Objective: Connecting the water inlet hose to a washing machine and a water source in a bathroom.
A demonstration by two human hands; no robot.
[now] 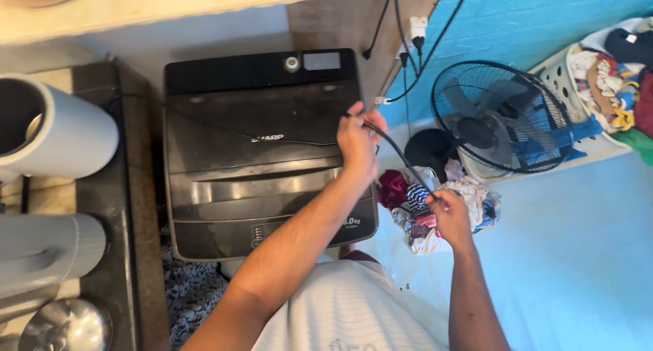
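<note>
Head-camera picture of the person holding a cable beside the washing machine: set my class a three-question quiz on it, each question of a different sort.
1. True or false: the lid of the black washing machine is shut.
2. Which hand grips the black cable over the machine's right edge? A) left hand B) right hand
3. Fill in: the heap of clothes on the floor lies in front of the black ____.

Key:
1. True: the lid lies flat and closed.
2. A: the left hand's fingers pinch the cable there; the right hand grips it lower, over the clothes.
3. fan
</note>
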